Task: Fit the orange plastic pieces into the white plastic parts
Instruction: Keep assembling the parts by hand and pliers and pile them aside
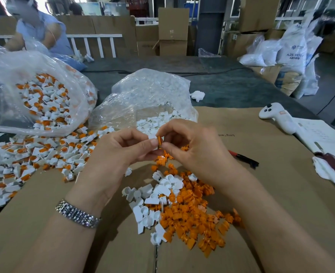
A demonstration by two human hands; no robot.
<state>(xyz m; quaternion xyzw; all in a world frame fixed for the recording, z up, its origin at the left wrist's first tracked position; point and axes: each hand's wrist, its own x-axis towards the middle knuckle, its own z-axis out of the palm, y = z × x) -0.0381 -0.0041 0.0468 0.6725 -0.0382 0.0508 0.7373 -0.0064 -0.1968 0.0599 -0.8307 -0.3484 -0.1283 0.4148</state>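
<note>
An orange piece (159, 140) is pinched upright by the right hand (190, 146), pressed against a white part (152, 137) gripped in the left hand (121, 148). Both hands are raised over the bench (271, 174), fingers curled. Below the hands lies a mixed loose pile (182, 205). Left of the hands are assembled parts (24, 160) and a bag (38, 95); behind, a bag of white parts (153, 95).

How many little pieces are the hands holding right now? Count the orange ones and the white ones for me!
Orange piece, pinched by the right hand: 1
White part, pinched by the left hand: 1
Total held: 2
</note>
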